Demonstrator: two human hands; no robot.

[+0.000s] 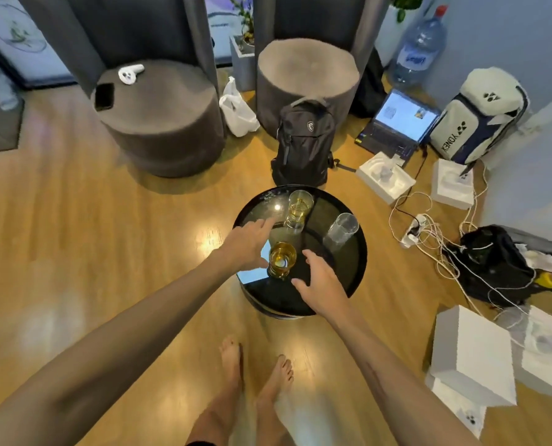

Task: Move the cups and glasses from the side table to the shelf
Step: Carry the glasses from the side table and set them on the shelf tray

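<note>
Over side table (358,268): both hands spread, flanking amber glass (282,259).

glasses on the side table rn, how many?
3 on the round black side table: amber-filled glass between both hands, amber-filled glass at the far edge, empty clear glass right. None seems hidden.

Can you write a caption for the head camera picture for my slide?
Two open hands, left hand and right hand, reach toward an amber-filled glass on a round black side table.
</note>
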